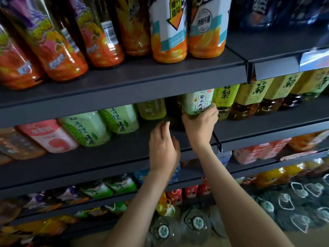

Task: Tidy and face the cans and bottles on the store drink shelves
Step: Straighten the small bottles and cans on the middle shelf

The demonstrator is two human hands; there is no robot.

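Right hand (200,125) is up at the second shelf (267,129), its grip wrapped round the base of one pale-labelled tea bottle (197,102). The bottle stands upright, long axis vertical, label facing out and cap end hidden behind the shelf above. It sits at the front edge, just beside the yellow-green pear bottle (223,97) on its right. Left hand (162,148) hovers just beside the right, fingers loose, grip released, holding nothing. Further left are two matching green grape-tea bottles (87,129) and one pink bottle (49,136).
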